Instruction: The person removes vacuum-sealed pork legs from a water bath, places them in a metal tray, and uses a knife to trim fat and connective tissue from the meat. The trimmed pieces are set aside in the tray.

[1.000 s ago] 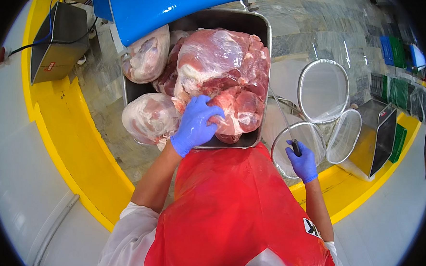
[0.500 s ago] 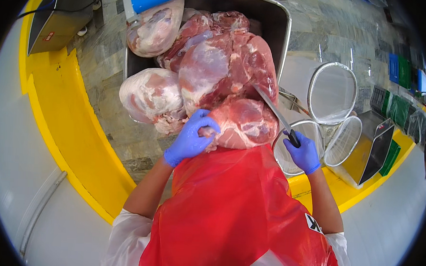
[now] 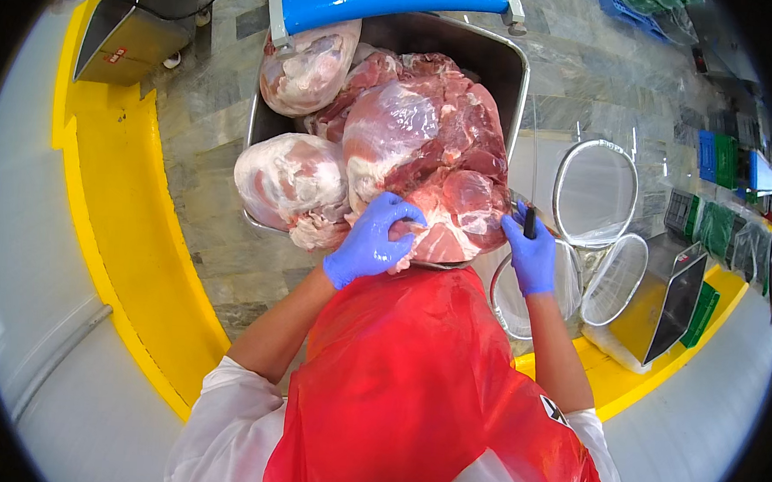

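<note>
Large cuts of raw meat (image 3: 392, 128) are heaped in a deep metal bin (image 3: 519, 100). My left hand (image 3: 370, 242), in a blue glove, pinches the near left edge of the closest cut (image 3: 462, 210), a pink piece with white fat. My right hand (image 3: 532, 256), gloved too, grips the black handle of a knife (image 3: 530, 222) at the right side of that cut. The thin blade points away from me, edge-on and hard to see, clear of the meat. Two pale, fat-covered pieces (image 3: 291, 182) lie at the left of the heap.
A blue panel on a metal frame (image 3: 390, 4) overhangs the bin's far side. Round hoops with clear plastic bags (image 3: 596, 193) stand at the right, beside a metal tub (image 3: 673, 291). Yellow edging (image 3: 133, 228) runs along the left. Crates (image 3: 718, 158) sit far right.
The knife has come off the meat and swung upright, pointing away from me. My right hand has moved in close to the cut's right side; my left still pinches its edge. The view has shifted.
</note>
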{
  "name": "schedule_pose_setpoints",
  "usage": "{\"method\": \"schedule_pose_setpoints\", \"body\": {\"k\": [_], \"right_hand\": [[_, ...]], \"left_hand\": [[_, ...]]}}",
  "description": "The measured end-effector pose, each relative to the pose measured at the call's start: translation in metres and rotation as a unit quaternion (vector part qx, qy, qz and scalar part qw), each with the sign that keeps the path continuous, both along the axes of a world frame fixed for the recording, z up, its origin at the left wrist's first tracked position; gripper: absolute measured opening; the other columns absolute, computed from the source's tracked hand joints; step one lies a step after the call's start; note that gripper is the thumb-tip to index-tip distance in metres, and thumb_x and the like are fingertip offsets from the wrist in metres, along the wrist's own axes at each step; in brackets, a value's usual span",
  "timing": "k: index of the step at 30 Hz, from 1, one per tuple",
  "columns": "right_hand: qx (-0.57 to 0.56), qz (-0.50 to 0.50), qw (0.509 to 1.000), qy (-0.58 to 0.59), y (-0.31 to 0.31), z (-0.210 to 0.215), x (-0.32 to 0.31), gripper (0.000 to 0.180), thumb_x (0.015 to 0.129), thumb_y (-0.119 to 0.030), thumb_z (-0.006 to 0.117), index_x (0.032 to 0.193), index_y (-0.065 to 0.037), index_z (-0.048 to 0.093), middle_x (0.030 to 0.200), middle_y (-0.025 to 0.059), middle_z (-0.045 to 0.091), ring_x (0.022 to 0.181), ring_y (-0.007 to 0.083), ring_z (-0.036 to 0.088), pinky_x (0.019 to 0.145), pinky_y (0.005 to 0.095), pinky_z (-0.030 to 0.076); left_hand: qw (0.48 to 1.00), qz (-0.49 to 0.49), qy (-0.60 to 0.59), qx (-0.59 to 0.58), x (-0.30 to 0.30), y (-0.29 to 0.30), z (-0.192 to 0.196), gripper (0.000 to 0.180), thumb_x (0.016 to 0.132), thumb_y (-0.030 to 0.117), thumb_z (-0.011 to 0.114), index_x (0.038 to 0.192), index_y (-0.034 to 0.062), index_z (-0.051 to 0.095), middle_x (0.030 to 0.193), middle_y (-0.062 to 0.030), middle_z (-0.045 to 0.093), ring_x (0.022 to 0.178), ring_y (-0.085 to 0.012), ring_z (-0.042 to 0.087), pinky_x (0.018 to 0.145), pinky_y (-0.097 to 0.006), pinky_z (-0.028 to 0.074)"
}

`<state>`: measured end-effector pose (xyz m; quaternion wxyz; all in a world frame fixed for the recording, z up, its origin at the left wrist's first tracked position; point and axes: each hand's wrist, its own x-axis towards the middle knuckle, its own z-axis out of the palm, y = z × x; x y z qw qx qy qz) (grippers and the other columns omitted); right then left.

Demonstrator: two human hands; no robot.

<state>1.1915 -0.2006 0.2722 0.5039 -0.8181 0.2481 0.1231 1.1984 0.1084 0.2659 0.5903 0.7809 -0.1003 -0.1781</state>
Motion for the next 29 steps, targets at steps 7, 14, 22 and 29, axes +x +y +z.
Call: {"method": "schedule_pose_setpoints", "body": {"k": [7, 14, 22, 29], "right_hand": [[0.116, 0.022, 0.993, -0.025, -0.014, -0.039, 0.051, 0.057, 0.088, -0.028, 0.083, 0.128, 0.008, 0.067, 0.104, 0.0083, 0.074, 0.089, 0.0094, 0.064, 0.081, 0.028, 0.055], [0.006, 0.022, 0.998, -0.059, -0.014, -0.071, 0.103, 0.043, 0.088, -0.027, 0.084, 0.117, 0.003, 0.074, 0.096, 0.0055, 0.076, 0.085, 0.0085, 0.065, 0.078, 0.0288, 0.055], [0.091, -0.019, 0.995, 0.025, -0.001, -0.095, 0.102, 0.042, 0.094, -0.025, 0.078, 0.127, 0.0, 0.071, 0.101, 0.0026, 0.075, 0.086, 0.0073, 0.062, 0.081, 0.027, 0.054], [0.047, 0.021, 0.998, 0.039, -0.005, -0.118, 0.08, 0.047, 0.094, -0.031, 0.078, 0.131, -0.003, 0.07, 0.1, 0.0051, 0.075, 0.087, 0.0095, 0.062, 0.081, 0.0284, 0.054]], "left_hand": [[0.995, -0.094, -0.013, 0.009, 0.023, -0.011, 0.009, 0.045, 0.081, 0.027, 0.078, 0.122, 0.0119, 0.069, 0.103, -0.0137, 0.057, 0.101, -0.0325, 0.056, 0.093, -0.042, 0.047], [0.993, -0.1, 0.019, 0.065, 0.067, -0.031, 0.017, 0.059, 0.08, 0.03, 0.08, 0.133, 0.0104, 0.064, 0.116, -0.0176, 0.056, 0.11, -0.0355, 0.058, 0.099, -0.043, 0.048], [0.982, -0.112, 0.006, 0.15, 0.09, -0.029, 0.012, 0.046, 0.08, 0.028, 0.078, 0.124, 0.0154, 0.071, 0.105, -0.0152, 0.055, 0.103, -0.0343, 0.06, 0.094, -0.042, 0.05], [0.968, -0.119, 0.015, 0.219, 0.1, -0.031, 0.017, 0.04, 0.084, 0.025, 0.075, 0.123, 0.0154, 0.073, 0.115, -0.0129, 0.053, 0.104, -0.0264, 0.065, 0.097, -0.041, 0.053]]}}
